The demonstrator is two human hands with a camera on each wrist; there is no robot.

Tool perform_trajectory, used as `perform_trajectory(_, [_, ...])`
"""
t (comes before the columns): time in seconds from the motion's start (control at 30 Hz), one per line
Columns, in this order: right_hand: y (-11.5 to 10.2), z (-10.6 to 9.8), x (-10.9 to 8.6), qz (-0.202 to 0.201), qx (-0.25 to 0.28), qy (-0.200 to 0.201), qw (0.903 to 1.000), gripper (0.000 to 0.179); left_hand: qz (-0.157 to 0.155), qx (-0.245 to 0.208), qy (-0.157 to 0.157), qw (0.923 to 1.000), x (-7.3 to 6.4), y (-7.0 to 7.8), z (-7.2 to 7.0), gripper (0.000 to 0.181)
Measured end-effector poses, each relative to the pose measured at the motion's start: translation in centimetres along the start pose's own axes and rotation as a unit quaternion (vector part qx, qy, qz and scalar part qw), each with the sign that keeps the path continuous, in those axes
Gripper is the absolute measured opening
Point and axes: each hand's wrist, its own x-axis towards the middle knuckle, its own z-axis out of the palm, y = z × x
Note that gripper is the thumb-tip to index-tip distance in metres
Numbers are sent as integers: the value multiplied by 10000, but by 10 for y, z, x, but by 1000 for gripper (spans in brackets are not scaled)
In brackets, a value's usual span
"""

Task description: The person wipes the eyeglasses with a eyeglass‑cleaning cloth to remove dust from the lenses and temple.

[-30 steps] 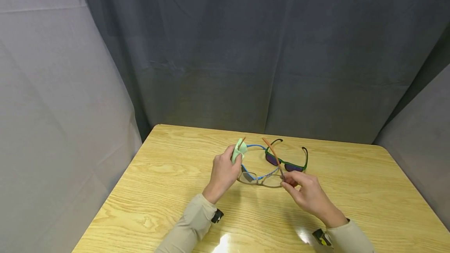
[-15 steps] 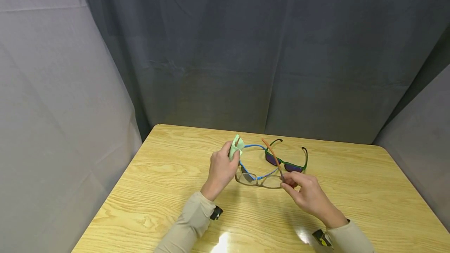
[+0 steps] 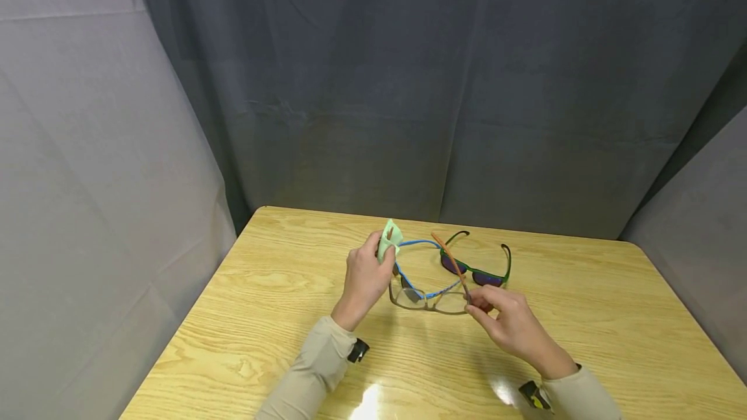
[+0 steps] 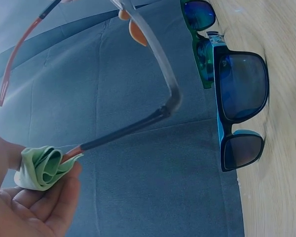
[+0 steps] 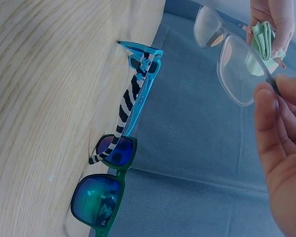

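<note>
My left hand (image 3: 363, 280) pinches a folded light-green cloth (image 4: 39, 169) around the orange-brown tip of one temple of a pair of eyeglasses (image 4: 163, 69). The eyeglasses have clear lenses, a thin greyish frame and orange nose pads (image 4: 137, 32). With thumb and fingers, my right hand (image 3: 513, 323) grips the other temple close to its hinge, and that temple's orange tip points up and away. The lenses hang between both hands, front toward me. In the left wrist view, the cloth wraps the temple's end and hides most of its tip.
Blue-framed sunglasses (image 4: 242, 86) with a zebra-striped temple (image 5: 127, 101) lie on the wooden table (image 3: 233, 342) just beyond the eyeglasses. Green-framed sunglasses (image 5: 97, 197) lie to their right. A dark curtain (image 3: 362, 96) hangs behind the table, with pale cloth walls (image 3: 105, 180) at the sides.
My left hand has shifted slightly left and away from me with the cloth, along the temple toward its tip. The eyeglasses have tilted a little; my right hand stays nearly still.
</note>
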Motion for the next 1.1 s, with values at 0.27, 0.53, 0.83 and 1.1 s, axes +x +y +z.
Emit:
perform_trajectory(0.27, [-1,-1,1,-132,18,-11,9999,36,16,-1,51,10000,2,3,-2,25])
perform_trajectory(0.53, [-1,0,2,-238,37,-49,9997,37,63,-23,40,10000,4,5,-1,25])
perform_trajectory(0.83, [-4,0,4,-244,28,-176,9995,34,299,39,223,9993,6,7,2,25])
perform_trajectory(1.1, [-5,1,4,-236,106,-149,9996,35,569,43,299,9979,8,8,2,23])
